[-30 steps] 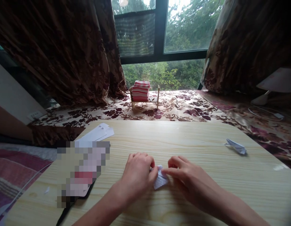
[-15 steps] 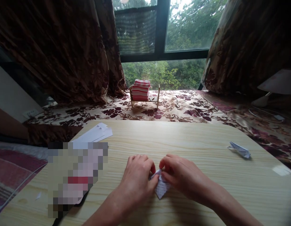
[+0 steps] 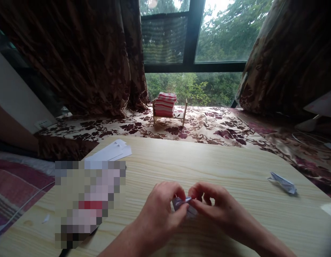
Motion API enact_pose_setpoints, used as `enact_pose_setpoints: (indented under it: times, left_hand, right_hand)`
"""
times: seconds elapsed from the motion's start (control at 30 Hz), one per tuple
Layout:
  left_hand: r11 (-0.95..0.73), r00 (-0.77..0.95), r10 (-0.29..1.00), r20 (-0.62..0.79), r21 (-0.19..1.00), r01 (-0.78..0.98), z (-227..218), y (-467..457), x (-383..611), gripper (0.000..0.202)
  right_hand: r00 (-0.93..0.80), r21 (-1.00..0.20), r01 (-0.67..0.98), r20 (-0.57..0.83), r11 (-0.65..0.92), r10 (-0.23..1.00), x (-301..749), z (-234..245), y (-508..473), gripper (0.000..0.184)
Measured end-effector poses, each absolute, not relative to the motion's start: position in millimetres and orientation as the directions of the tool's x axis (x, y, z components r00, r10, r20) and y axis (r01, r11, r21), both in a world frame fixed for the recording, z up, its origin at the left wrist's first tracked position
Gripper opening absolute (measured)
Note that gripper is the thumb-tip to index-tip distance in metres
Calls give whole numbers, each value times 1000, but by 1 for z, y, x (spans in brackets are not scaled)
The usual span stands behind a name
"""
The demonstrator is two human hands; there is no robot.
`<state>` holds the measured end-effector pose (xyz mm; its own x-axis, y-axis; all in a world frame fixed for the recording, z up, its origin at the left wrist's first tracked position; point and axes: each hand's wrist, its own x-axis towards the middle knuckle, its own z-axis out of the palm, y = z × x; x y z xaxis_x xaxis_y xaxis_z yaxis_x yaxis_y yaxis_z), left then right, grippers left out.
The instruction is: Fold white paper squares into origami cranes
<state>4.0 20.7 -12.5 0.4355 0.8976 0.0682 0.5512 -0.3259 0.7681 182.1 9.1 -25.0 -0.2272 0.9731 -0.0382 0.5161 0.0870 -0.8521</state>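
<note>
A small folded paper (image 3: 183, 203) is pinched between my two hands over the wooden table (image 3: 160, 160). My left hand (image 3: 165, 207) grips its left side, thumb and index finger closed near the upper fold. From the other side my right hand (image 3: 217, 203) pinches the same fold, its fingertips almost touching those of the left. The lower part of the paper is blurred and partly behind my left thumb. On the right of the table lies another folded paper piece (image 3: 283, 183), long and pointed, with neither hand on it.
White paper strips (image 3: 109, 151) lie at the table's far left, beside a pixelated object (image 3: 93, 203). A paper scrap (image 3: 46, 218) is at the left edge. Beyond, a small wooden stand (image 3: 184, 112) holds folded striped cloths (image 3: 165, 104). A lamp (image 3: 322, 103) stands at right.
The paper has been tipped up from lying with its point towards me, and both hands now pinch its upper fold. The whole view has shifted slightly, so surroundings appear farther right.
</note>
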Motion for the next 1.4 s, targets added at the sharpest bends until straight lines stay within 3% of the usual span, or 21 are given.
enact_pose_setpoints:
  times: [0.17, 0.37, 0.53, 0.67, 0.93, 1.1, 1.2, 1.33, 1.4]
  left_hand:
    - [-224, 349, 932, 98, 912, 344, -3, 20, 4, 7]
    - [36, 401, 912, -82, 992, 120, -1, 26, 3, 24]
    - [96, 396, 909, -129, 990, 100, -2, 26, 5, 26]
    - [73, 388, 916, -107, 992, 102, -2, 25, 6, 26]
    - [65, 403, 910, -93, 994, 83, -3, 26, 7, 27]
    - [-28, 373, 927, -22, 991, 128, -4, 24, 6, 28]
    - [-190, 297, 946, 127, 963, 191, -4, 21, 6, 19]
    - [-492, 274, 867, 415, 799, 345, -8, 20, 8, 4]
    - [-576, 294, 817, 495, 721, 385, -11, 20, 10, 6]
  right_hand:
    - [-165, -849, 459, 209, 262, 964, 184, -15, 8, 12]
    - [-124, -802, 461, 365, 379, 923, 185, -20, 8, 7]
    - [-137, -757, 483, 432, 441, 891, 181, -23, 9, 3]
    - [-188, -662, 512, 536, 547, 823, 180, -21, 7, 14]
    - [-340, -592, 509, 528, 624, 778, 180, -17, 7, 11]
    - [-352, -582, 534, 506, 613, 787, 181, -17, 8, 11]
    - [-323, -560, 551, 541, 619, 776, 182, -17, 10, 10]
    - [-296, -539, 551, 587, 637, 753, 182, -17, 10, 10]
    - [-282, -524, 553, 615, 648, 737, 182, -18, 10, 10]
